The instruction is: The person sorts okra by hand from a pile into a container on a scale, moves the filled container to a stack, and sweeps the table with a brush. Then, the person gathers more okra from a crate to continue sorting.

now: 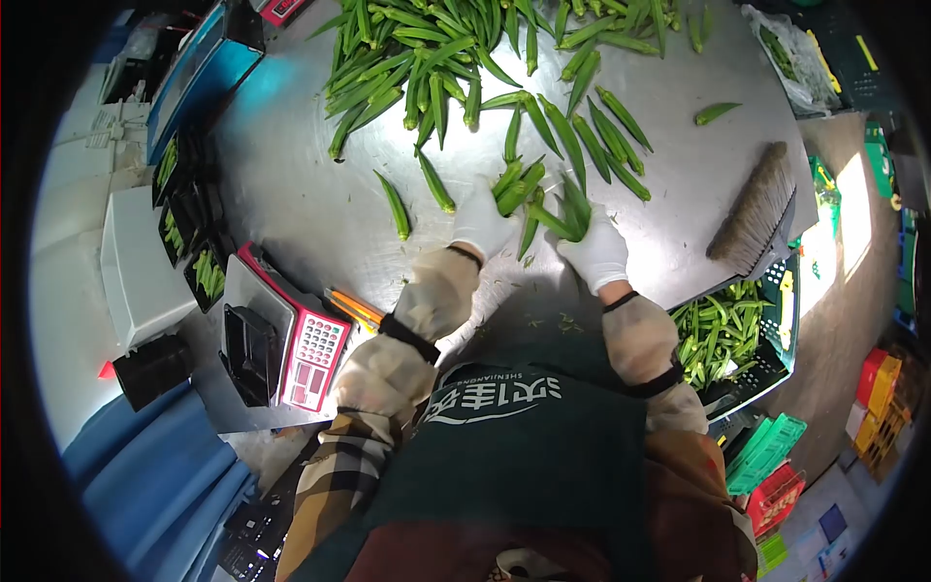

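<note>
Green okra pods (417, 58) lie heaped at the far side of a metal table (291, 165), with loose ones scattered nearer to me. In a white glove, my left hand (485, 221) is closed round a few okra pods (520, 186) whose stem ends point up and right. My right hand (595, 250), also gloved in white, grips a small bunch of okra (572, 211) just beside it. The two bunches almost touch. Part of the fingers on both hands is hidden by the glare and the pods.
At left stands a red-and-white scale (315, 344) bearing a black tray (250, 354). Black trays of okra (207, 274) line the left edge. A brush (752, 213) lies at the right edge, above a crate of okra (722, 335). Orange-handled tools (355, 308) rest near the scale.
</note>
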Available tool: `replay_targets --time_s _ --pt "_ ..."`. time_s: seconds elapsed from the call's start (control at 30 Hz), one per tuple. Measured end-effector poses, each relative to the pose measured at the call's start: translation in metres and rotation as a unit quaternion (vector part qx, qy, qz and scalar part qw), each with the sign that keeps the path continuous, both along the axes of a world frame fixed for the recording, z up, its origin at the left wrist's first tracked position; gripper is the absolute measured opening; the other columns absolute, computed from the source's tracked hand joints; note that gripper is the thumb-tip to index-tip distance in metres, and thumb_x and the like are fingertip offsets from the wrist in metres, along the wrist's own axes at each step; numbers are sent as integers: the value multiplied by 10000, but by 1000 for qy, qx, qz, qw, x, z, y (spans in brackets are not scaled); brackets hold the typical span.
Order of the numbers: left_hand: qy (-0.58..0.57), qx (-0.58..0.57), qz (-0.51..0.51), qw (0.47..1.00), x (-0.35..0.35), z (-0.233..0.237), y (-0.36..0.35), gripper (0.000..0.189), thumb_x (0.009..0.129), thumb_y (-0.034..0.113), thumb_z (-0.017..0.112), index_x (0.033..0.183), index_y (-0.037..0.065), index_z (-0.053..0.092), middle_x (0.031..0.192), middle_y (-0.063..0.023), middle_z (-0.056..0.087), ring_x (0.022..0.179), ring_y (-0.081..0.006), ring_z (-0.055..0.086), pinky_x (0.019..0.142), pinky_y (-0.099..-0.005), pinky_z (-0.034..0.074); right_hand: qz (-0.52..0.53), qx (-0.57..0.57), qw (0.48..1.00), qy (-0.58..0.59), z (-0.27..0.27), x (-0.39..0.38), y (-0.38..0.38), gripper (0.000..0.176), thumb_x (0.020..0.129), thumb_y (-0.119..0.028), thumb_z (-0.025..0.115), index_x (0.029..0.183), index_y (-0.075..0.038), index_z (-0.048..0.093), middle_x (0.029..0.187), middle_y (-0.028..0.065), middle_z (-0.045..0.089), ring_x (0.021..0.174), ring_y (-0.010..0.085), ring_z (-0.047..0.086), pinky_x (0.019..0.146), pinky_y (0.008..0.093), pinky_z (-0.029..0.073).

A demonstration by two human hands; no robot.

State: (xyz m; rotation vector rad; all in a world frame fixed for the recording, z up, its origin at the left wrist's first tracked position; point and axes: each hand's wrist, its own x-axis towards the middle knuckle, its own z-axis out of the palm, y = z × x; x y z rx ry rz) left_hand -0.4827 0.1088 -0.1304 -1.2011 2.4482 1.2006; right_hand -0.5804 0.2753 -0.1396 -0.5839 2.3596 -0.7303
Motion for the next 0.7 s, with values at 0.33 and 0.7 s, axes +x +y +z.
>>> replay_targets --time_s 0.33,0.7 --pt "319 559 225 731 57 22 55 430 823 28 681 1221 20 518 1100 -78 601 981 -172 589 848 -319 496 23 -261 952 -157 28 65 -2 837 749 -89 686 1409 63 194 1232 261 486 1138 322 515 959 369 426" --pt "467 643 181 579 137 40 26 826 821 469 615 1441 55 261 1274 -121 518 1164 -258 523 979 -437 435 256 -245 926 -130 130 93 -23 615 809 -208 675 1329 23 442 1345 220 468 1260 320 449 1037 362 373"
